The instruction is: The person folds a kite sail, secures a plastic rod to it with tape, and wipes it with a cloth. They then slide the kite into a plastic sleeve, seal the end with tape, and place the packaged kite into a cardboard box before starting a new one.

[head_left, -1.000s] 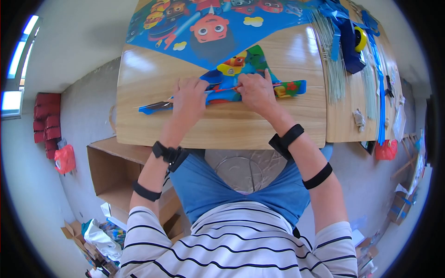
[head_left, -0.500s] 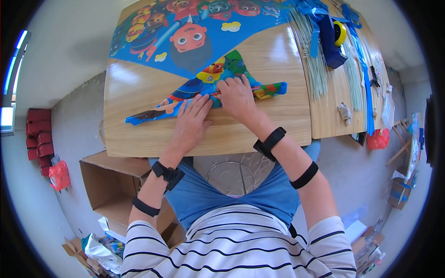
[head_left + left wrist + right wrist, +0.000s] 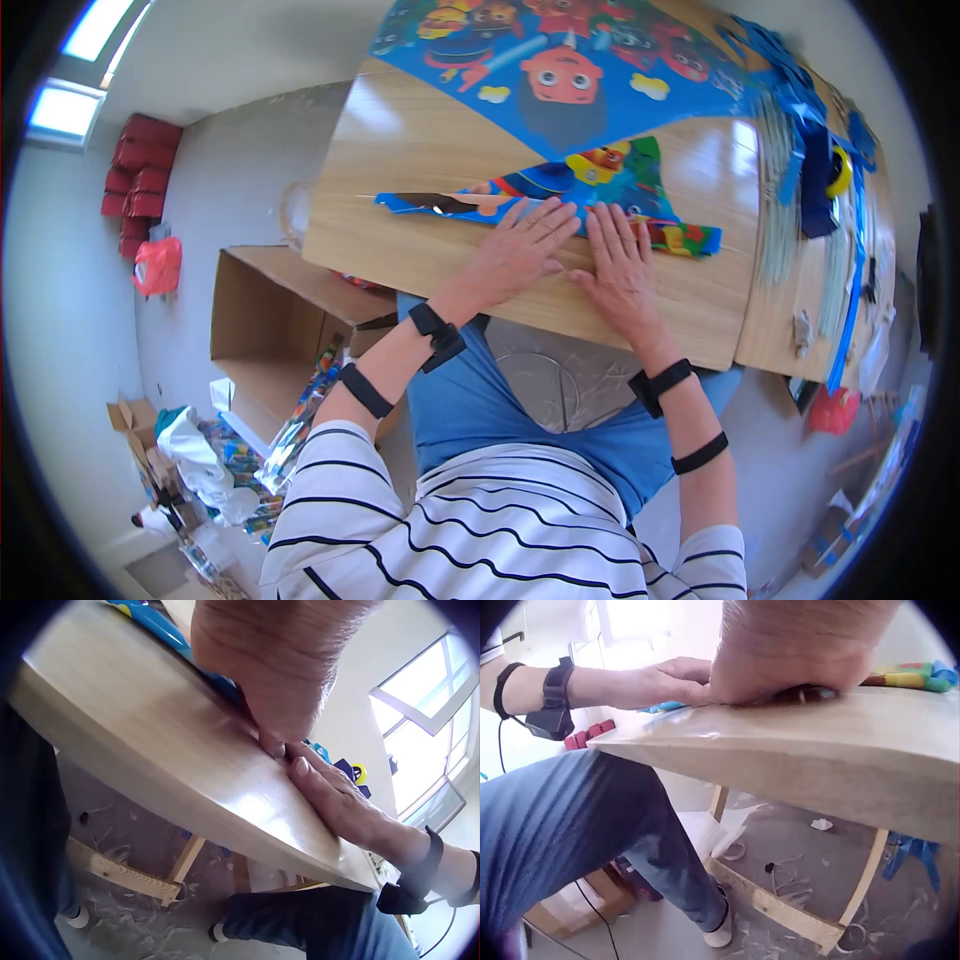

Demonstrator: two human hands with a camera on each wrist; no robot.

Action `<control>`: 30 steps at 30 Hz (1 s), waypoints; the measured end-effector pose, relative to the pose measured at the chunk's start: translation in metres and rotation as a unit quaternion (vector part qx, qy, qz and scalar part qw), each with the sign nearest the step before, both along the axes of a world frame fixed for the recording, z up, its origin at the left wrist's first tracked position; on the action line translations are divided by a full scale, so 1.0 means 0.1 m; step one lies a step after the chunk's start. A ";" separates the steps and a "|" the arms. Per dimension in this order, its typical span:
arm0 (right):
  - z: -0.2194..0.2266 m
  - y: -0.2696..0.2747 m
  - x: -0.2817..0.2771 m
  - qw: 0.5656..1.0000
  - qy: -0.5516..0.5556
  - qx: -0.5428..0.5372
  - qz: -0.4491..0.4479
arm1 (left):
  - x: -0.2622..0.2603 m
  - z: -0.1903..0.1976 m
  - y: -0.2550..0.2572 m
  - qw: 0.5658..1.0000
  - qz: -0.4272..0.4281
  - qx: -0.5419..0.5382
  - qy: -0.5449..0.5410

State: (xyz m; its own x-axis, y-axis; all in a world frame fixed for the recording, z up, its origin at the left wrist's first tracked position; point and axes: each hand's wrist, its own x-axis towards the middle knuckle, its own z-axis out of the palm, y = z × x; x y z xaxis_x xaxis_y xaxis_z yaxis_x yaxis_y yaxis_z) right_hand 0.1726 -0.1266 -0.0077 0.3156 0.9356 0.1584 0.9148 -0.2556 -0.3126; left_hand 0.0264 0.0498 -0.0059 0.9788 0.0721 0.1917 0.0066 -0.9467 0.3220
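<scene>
A small triangular sheet with a bright cartoon print lies on the wooden table, its near edge folded into a long narrow strip. My left hand rests flat across the middle of that strip, fingers extended. Beside it, my right hand presses on the strip with straight fingers. In the left wrist view, the two hands meet at the thumbs over the tabletop. The strip's blue end shows past the left hand in the right wrist view. The part of the strip beneath the fingers is hidden.
A larger blue cartoon sheet covers the table's far side. To the right are bundled thin pale rods, a dark blue block and a yellow tape roll. A cardboard box stands on the floor at left.
Both hands first pinched the sheet's folded edge with curled fingers. Now they lie flatter on it, side by side. The head view has swung, so the table appears shifted right and tilted.
</scene>
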 end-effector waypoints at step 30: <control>0.01 0.10 0.11 0.995 -0.072 0.062 -0.011 | -0.26 0.03 0.40 0.978 0.134 0.153 -0.039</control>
State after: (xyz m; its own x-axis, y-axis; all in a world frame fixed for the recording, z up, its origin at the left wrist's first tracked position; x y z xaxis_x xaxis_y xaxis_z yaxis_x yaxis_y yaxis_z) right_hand 0.1835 -0.1163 -0.0063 0.3023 0.8986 0.3181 0.9468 -0.2443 -0.2098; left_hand 0.0002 0.0901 -0.0031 0.9141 0.2520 0.3176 0.2550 -0.9664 0.0328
